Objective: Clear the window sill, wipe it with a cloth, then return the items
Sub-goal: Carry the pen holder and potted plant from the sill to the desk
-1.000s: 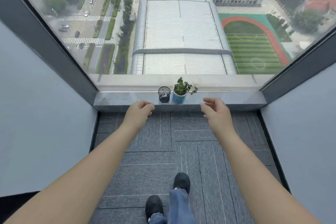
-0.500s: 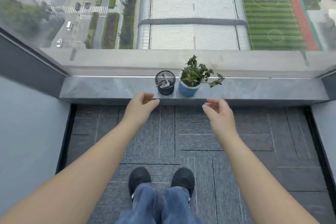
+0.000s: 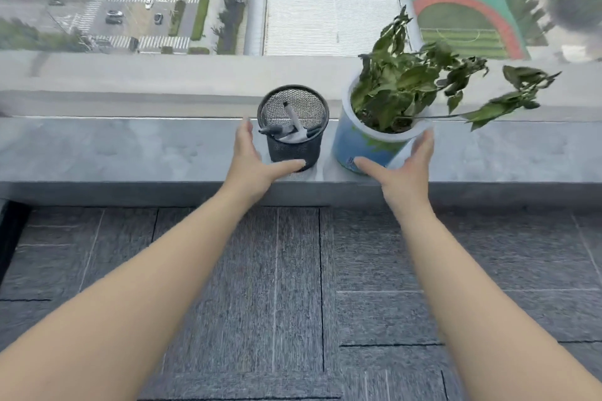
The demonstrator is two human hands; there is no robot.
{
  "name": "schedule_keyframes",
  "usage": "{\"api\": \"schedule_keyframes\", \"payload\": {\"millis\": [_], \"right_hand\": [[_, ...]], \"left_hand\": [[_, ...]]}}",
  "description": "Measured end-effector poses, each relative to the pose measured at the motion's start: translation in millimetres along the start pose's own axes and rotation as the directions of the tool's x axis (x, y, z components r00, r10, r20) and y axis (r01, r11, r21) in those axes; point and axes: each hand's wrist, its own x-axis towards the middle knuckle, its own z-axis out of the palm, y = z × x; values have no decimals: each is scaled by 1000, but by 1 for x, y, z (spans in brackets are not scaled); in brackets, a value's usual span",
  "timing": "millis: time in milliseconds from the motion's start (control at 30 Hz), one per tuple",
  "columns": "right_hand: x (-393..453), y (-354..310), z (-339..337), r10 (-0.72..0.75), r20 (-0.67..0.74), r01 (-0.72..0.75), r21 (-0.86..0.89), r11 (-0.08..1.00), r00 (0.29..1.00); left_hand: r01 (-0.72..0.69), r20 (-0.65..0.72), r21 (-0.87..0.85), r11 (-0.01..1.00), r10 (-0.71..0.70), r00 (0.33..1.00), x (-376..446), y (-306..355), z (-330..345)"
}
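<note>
A grey stone window sill (image 3: 130, 150) runs across the view below the glass. On it stand a black mesh pen holder (image 3: 294, 140) with a few markers inside and, to its right, a blue-and-white pot (image 3: 361, 143) with a leafy green plant (image 3: 410, 85). My left hand (image 3: 257, 159) is spread around the pen holder, fingers behind its left side and thumb at its base. My right hand (image 3: 400, 169) is spread around the pot, thumb at its lower front and fingers along its right side. Neither hand has closed. No cloth is in view.
Grey carpet tiles (image 3: 293, 286) cover the floor below the sill. Behind the sill a large window (image 3: 325, 3) looks down on a street, a roof and a sports field. One long plant stem (image 3: 508, 107) sticks out to the right over the sill.
The camera and both hands have moved in close to the sill. The hands, which hung in front of the sill edge, now bracket the pen holder and the pot.
</note>
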Motion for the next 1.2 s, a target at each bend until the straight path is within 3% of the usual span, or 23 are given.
{"api": "schedule_keyframes", "payload": {"millis": [133, 333, 567, 867, 1000, 1200], "right_hand": [[11, 5, 8, -52, -2, 52, 41, 998, 999], [24, 6, 12, -69, -79, 64, -62, 996, 994], [25, 14, 22, -147, -189, 138, -60, 989, 971], [-3, 5, 21, -209, -182, 217, 23, 976, 961], [-35, -30, 10, -156, -169, 172, 82, 982, 973], [-103, -141, -22, -130, -104, 142, 119, 983, 986]], "left_hand": [[-52, 16, -60, 997, 53, 998, 20, -2, 3], [48, 112, -58, 997, -41, 993, 35, -9, 8], [-21, -40, 7, 1000, 22, 999, 27, -6, 13], [-35, -104, -35, 999, 31, 994, -8, -6, -5], [-15, -115, -67, 998, 7, 993, -42, 27, -23], [34, -94, -122, 992, -46, 994, -118, 131, -61]]}}
